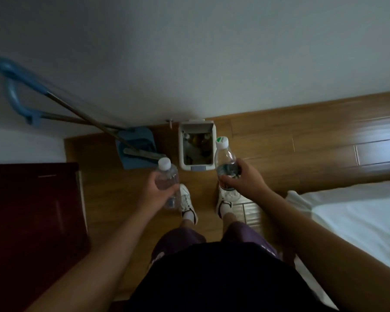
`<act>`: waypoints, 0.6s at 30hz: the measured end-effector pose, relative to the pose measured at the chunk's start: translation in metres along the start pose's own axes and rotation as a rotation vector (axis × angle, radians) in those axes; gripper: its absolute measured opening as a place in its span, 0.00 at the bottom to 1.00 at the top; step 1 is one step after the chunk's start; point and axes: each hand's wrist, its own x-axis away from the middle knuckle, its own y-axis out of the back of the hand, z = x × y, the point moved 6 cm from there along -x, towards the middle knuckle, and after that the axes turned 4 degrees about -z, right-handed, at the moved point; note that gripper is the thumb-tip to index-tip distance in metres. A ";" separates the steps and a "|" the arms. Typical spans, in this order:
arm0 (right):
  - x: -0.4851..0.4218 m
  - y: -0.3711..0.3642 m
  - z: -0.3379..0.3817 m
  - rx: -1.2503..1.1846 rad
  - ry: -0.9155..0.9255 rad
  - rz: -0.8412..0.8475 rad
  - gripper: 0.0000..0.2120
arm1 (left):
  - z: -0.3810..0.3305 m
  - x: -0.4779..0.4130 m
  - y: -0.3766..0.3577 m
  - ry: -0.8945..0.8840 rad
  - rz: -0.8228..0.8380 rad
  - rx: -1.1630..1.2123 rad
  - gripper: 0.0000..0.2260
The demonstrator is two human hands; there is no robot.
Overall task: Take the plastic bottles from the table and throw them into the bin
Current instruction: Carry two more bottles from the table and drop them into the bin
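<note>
Bin [182, 152] sits open on the floor [279, 140] just ahead. Left hand [155, 190] is wrapped round the white-cap bottle [168, 176], right hand [243, 176] round the green-cap bottle [225, 157]. Drop step, I reckon: get both over the opening, then let go.

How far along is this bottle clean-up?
Done: the open bin already holds what look like bottles. In hand: the left hand grips a white-capped bottle, the right hand a green-capped bottle, both short of the bin. Left: dropping both in.

White bin [197, 145] – blue dustpan [136, 149] – dark red table [32, 212] – white-capped bottles.
</note>
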 end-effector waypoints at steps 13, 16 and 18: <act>-0.150 -0.103 -0.083 -0.107 0.006 -0.015 0.24 | 0.045 -0.154 -0.093 -0.084 -0.166 0.177 0.28; -0.182 -0.118 -0.096 -0.093 0.029 -0.055 0.25 | 0.049 -0.191 -0.111 -0.134 -0.172 0.191 0.25; -0.196 -0.125 -0.102 -0.101 0.039 -0.079 0.26 | 0.054 -0.211 -0.123 -0.152 -0.167 0.200 0.23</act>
